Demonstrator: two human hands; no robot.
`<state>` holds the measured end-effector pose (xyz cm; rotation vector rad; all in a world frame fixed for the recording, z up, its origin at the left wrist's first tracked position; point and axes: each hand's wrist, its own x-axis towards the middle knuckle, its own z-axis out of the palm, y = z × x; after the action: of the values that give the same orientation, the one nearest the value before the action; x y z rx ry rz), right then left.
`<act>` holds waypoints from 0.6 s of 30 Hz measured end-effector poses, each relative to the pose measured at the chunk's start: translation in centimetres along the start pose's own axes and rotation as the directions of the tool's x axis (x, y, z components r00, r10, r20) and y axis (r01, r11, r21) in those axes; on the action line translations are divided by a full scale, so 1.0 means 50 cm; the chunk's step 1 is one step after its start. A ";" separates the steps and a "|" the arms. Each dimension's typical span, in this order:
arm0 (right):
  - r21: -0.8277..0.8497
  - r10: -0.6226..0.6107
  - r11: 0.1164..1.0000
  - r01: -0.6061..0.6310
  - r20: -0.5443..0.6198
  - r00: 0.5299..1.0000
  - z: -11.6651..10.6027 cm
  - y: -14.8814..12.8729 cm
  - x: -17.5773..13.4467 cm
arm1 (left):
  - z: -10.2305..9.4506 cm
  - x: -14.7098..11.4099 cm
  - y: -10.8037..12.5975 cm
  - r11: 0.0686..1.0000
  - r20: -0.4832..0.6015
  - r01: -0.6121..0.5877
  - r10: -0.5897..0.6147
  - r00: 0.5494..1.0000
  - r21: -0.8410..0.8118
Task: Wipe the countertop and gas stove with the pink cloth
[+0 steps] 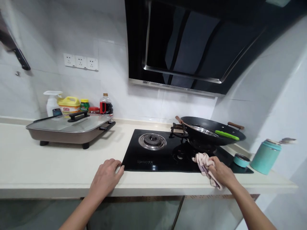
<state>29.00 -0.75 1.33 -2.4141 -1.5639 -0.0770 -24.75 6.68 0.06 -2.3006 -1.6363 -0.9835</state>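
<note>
My right hand [222,172] grips a crumpled pale pink cloth [203,163] against the front edge of the black glass gas cooktop [163,163]. Part of the cloth hangs over onto the counter. My left hand [106,175] rests on the counter by the cooktop's front left corner, its thumb at that corner and apart from the loosely bent fingers; nothing is in it. The left burner [153,141] is bare. Over the right burner sits a large black wok [203,135] with wooden handles, holding something shiny and a bright green-handled utensil [226,134].
A lidded electric pan [64,137] stands on the cream counter [59,169] at left, with bottles [69,103] behind it. A teal flask [266,156] and small teal container [241,160] stand at right. The range hood [187,48] slopes overhead; a knife [20,57] hangs upper left.
</note>
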 end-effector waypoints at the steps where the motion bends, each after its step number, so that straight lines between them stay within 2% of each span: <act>1: -0.018 0.021 1.000 -0.021 -0.017 1.000 0.001 0.003 0.013 | 0.000 0.000 0.000 1.000 0.000 0.001 -0.001 1.000 -0.002; 4: -0.048 0.063 0.997 -0.067 -0.078 0.995 0.008 0.006 0.056 | 0.000 -0.001 0.000 1.000 -0.005 -0.006 0.006 1.000 -0.001; 6: -0.003 0.053 0.999 -0.054 -0.069 0.996 0.013 0.004 0.087 | 0.002 0.000 0.000 1.000 -0.008 -0.009 0.009 1.000 0.004; 13: 0.245 -0.168 0.958 0.145 0.072 0.983 0.012 -0.027 0.190 | 0.003 -0.002 0.000 1.000 -0.015 -0.013 0.013 1.000 -0.002; 18: 0.339 -0.263 0.918 0.205 0.135 0.955 -0.007 -0.074 0.247 | 0.002 -0.004 0.001 1.000 -0.007 0.005 -0.005 1.000 -0.008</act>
<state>30.88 11.55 4.66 -2.0199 -1.7812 0.3339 -24.70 6.56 -0.14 -2.2968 -1.6387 -1.0001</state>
